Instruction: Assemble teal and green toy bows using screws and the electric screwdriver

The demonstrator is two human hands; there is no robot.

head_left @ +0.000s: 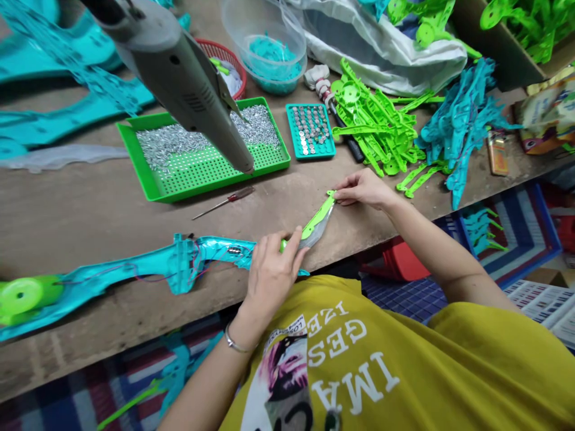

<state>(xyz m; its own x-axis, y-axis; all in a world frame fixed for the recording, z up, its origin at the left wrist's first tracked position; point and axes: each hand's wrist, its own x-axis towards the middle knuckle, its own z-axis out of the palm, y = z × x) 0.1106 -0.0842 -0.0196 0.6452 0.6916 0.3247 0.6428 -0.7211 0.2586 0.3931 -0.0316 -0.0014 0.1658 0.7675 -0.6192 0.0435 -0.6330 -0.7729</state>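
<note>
Brown bench top point(112, 221) is bounded by a near edge that slants from the lower left up toward the right, where a yellow shirt point(395, 359) is set close against it. Along that edge a turquoise shell point(179, 263) is laid lengthwise, with a green wheel point(27, 296) seated at its left end. Over the shell's right end the left hand point(274, 269) is laid with bent fingers; whether it is closed around anything cannot be told, its underside being hidden. From beneath those fingers a green strip point(318, 218) and a clear blade point(320, 232) are slanted rightward and away, inside the edge, and the strip's far tip is pinched by the right hand point(366, 188). Farther in, a band of room for moving is left, a screwdriver point(224, 202) being laid within it. This band is bounded by a green tray point(202, 173) of small metal pieces, overhung by a grey tool point(184, 72). Just right, a turquoise tray point(321, 154) of discs is placed; beyond, tighter room is left by a green heap point(377, 129) and a turquoise heap point(467, 117). Farthest, a clear bowl point(242, 30) and a white sack point(381, 51) are set.
</note>
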